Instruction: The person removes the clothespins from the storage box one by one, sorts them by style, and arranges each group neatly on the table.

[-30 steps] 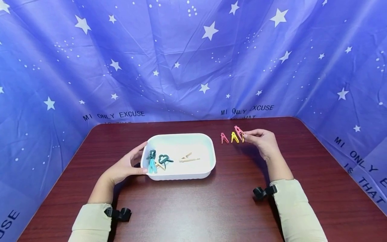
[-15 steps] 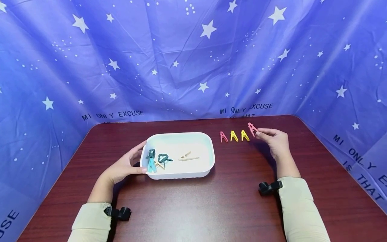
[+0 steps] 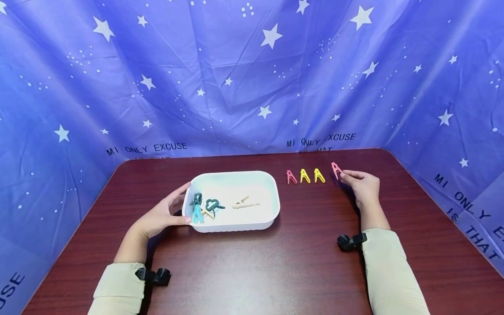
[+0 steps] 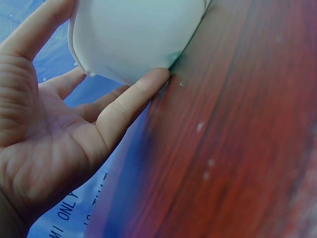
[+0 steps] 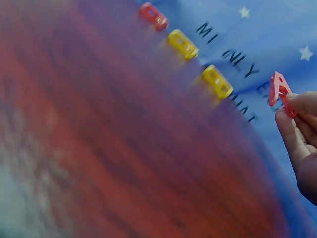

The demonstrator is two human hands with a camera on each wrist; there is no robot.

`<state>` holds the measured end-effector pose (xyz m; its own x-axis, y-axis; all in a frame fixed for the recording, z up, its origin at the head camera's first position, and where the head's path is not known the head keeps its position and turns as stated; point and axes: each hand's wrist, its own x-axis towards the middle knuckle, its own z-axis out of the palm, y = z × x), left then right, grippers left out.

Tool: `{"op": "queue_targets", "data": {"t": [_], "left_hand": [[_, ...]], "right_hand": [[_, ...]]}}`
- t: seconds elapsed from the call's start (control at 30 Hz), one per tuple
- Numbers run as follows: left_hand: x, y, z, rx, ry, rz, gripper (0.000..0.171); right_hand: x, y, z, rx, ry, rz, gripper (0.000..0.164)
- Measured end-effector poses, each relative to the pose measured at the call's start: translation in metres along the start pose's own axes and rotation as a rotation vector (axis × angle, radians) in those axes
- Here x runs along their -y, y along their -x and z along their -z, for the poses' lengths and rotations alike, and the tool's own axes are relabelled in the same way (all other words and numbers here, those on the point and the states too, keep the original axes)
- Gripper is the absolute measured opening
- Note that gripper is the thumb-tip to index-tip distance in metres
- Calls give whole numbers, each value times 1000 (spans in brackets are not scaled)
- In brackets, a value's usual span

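Note:
In the head view, my right hand (image 3: 367, 189) pinches a pink clothespin (image 3: 336, 170) between thumb and fingers, at the right end of a row. That row has a red clothespin (image 3: 291, 177) and two yellow ones, the nearer to my hand being a yellow clothespin (image 3: 319, 176). The right wrist view shows the pinched clothespin (image 5: 280, 90) tilted, its jaw end pointing away from the palm. My left hand (image 3: 159, 215) holds the left end of a white plastic tray (image 3: 236, 228), thumb on the near side and fingers on the far side.
Inside the tray lie wooden clothespins, one being a wooden clothespin (image 3: 246, 204) toward the right. A teal clothespin (image 3: 198, 215) and dark green clips (image 3: 213, 204) are gathered at its left. A starry blue curtain (image 3: 236, 87) borders the dark red wooden table (image 3: 252, 271).
My right hand has moved right with the pink clothespin, past the second yellow one, then slightly lower toward the table. My left hand has stayed on the tray.

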<state>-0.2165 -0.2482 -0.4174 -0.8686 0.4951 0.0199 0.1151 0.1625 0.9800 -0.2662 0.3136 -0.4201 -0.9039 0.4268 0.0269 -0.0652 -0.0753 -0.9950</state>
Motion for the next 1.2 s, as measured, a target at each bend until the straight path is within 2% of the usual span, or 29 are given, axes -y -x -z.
{"op": "queue_targets", "data": {"t": [0.1, 0.27, 0.47, 0.7, 0.97, 1.2], "left_hand": [[0, 0, 0, -4, -9, 3, 100], [-2, -1, 0, -1, 0, 11, 100], [-2, -1, 0, -5, 3, 14, 100], [0, -1, 0, -1, 0, 6, 100], [-2, 0, -1, -4, -5, -1, 100], [-3, 0, -2, -1, -6, -9, 100]], "right_hand": [[-4, -3, -1, -27, 31, -36, 10], [-5, -5, -3, -45, 249, -43, 21], [-8, -8, -8, -56, 555, 30, 26], [-12, -8, -11, -50, 813, 144, 24], [-12, -5, -11, -71, 927, 230, 22], [-14, -4, -8, -58, 952, 288, 20]]}}
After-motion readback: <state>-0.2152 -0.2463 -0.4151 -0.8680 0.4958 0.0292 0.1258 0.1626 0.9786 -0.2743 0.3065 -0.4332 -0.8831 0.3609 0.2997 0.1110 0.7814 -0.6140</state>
